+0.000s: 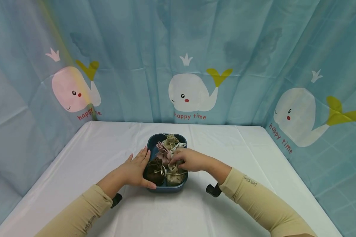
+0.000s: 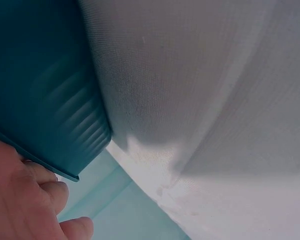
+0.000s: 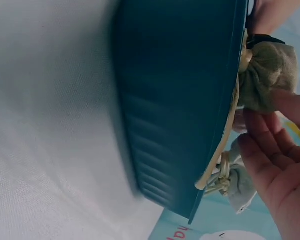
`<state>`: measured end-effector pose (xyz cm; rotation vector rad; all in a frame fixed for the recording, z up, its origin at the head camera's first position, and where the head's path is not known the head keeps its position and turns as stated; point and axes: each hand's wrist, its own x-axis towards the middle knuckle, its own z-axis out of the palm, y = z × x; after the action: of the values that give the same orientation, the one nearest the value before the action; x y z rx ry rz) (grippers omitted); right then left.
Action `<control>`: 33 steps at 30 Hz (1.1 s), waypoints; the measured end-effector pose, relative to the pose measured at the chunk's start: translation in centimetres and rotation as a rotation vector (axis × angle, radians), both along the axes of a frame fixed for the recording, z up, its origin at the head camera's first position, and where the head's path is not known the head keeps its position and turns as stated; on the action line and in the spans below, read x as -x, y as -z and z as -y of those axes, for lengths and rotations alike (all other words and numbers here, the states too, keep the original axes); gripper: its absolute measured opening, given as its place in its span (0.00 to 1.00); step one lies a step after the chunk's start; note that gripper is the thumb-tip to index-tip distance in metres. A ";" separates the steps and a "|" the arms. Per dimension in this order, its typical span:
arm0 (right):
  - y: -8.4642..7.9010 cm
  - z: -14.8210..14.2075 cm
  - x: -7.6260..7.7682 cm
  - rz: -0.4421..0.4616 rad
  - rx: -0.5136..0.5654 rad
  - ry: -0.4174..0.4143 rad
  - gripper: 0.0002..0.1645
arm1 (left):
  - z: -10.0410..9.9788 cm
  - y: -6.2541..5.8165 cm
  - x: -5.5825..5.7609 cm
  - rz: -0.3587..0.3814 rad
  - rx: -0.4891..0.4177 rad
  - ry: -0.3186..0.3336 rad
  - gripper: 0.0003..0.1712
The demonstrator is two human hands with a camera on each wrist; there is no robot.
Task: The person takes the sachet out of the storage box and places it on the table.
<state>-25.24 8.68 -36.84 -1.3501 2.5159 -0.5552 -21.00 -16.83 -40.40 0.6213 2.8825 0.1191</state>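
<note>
A blue rectangular bin [image 1: 172,190] stands on the white table, with several cloth drawstring pouches inside. My left hand [image 1: 134,169] lies along its left rim, fingers spread and straight; the left wrist view shows them against the bin's ribbed wall [image 2: 65,110]. With thumb and fingers, my right hand [image 1: 192,159] pinches the gathered top of a beige pouch [image 1: 175,179] at the front right. In the right wrist view that cloth top [image 3: 275,65] rises above the rim, and a cord hangs over the edge. Beside it sits a dark brown pouch [image 1: 154,175].
Behind those are a pink pouch [image 1: 163,154], a khaki pouch [image 1: 170,141] and a pale grey pouch [image 1: 180,145], partly covered by the right hand. The white cloth-covered table [image 1: 225,144] is enclosed by blue whale-print curtains [image 1: 136,98].
</note>
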 end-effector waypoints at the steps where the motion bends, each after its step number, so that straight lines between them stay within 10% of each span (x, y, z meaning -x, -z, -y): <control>1: 0.0 0.0 0.0 -0.003 0.007 -0.005 0.18 | 0.0 0.0 0.0 -0.002 0.001 0.001 0.79; 24: 0.5 -1.0 0.4 0.118 0.098 0.063 0.12 | -0.1 -0.2 -0.1 0.010 -0.005 -0.006 0.79; 33: 0.2 -1.3 0.3 0.010 0.103 0.005 0.07 | -0.2 -0.4 -0.2 0.019 -0.007 -0.008 0.78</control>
<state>-25.57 9.96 -37.02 -1.3725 2.5146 -0.6994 -20.81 -16.67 -40.03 0.6074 2.8679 0.1355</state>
